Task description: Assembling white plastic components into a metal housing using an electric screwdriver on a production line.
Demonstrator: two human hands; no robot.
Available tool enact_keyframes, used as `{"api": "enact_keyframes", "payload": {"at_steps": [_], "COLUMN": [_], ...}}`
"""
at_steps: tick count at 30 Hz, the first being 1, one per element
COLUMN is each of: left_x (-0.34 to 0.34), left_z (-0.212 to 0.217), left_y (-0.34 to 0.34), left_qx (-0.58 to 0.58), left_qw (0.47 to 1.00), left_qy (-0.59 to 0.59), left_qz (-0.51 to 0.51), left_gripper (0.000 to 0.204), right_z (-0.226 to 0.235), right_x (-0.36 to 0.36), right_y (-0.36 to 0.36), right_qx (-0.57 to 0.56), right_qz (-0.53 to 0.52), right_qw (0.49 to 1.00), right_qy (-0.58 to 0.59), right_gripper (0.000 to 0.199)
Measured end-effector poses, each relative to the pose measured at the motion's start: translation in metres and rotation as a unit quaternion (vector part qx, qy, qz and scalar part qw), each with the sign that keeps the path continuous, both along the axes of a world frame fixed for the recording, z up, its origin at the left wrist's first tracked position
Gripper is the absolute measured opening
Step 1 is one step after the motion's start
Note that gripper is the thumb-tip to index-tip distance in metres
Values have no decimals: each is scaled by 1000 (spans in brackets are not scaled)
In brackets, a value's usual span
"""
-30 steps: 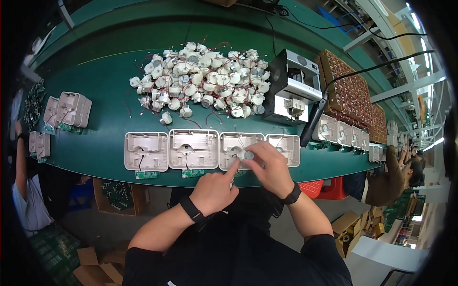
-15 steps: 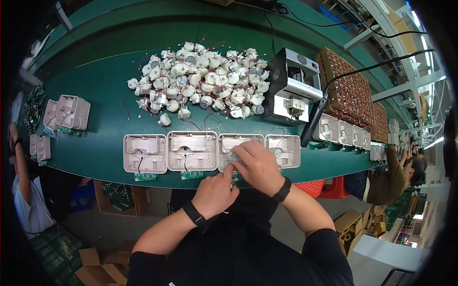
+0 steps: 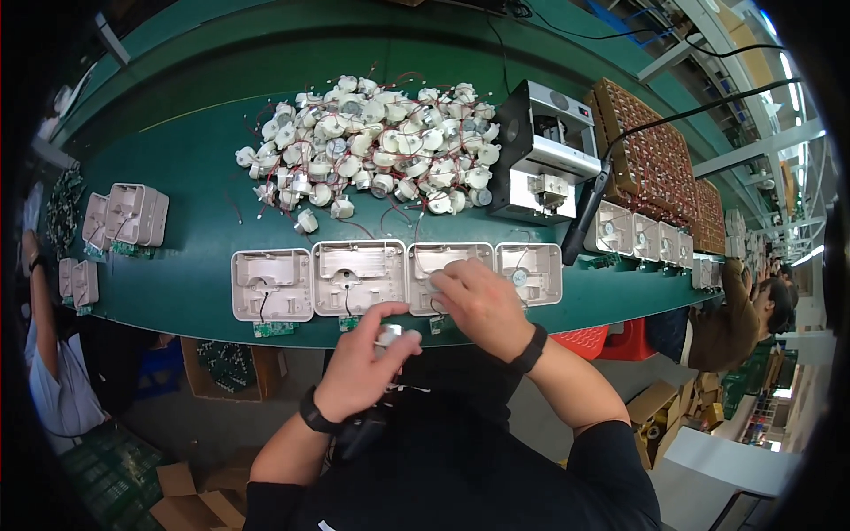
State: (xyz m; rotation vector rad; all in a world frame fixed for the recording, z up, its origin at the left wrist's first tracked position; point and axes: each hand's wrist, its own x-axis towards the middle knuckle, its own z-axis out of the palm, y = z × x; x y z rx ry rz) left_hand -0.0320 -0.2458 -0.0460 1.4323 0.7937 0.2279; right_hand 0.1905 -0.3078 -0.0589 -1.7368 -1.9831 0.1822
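Observation:
Several white plastic housings (image 3: 356,277) lie in a row along the near edge of the green conveyor belt (image 3: 186,168). My right hand (image 3: 478,305) rests over the third housing (image 3: 441,261), fingers curled on its near part. Just off the belt's edge, my left hand (image 3: 361,367) holds a small round white motor (image 3: 387,335) between thumb and fingers. A big heap of the same white motors with red wires (image 3: 372,155) lies further back on the belt.
A grey metal machine (image 3: 544,155) stands right of the heap, with a black tool (image 3: 589,212) leaning beside it. Brown trays (image 3: 651,155) and more housings (image 3: 637,234) extend right. Other housings (image 3: 124,215) lie left. People sit at both sides; cardboard boxes (image 3: 221,367) are below.
My left hand has drawn back from the third housing toward me, now gripping a small motor. My right hand has stayed over that housing, shifting slightly.

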Motion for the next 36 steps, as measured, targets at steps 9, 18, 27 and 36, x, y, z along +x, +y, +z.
{"api": "enact_keyframes", "payload": {"at_steps": [9, 18, 27, 36], "left_x": [-20, -20, -18, -23], "left_z": [-12, -10, 6, -16], "left_y": [-7, -16, -18, -27], "left_qx": [-250, -241, -60, 431], "left_qw": [953, 949, 991, 890], "left_qy": [-163, -198, -94, -13], "left_qz": [50, 40, 67, 151], "left_gripper": [53, 53, 42, 41], "right_z": [52, 41, 36, 40], "right_x": [-39, -47, -42, -72], "right_y": [-2, -8, -18, -14], "right_qx": [-2, 32, -32, -52], "right_qz": [110, 92, 1, -18], "right_qw": [961, 961, 931, 946], "right_qy": [253, 258, 364, 320], "right_gripper": [35, 21, 18, 25]}}
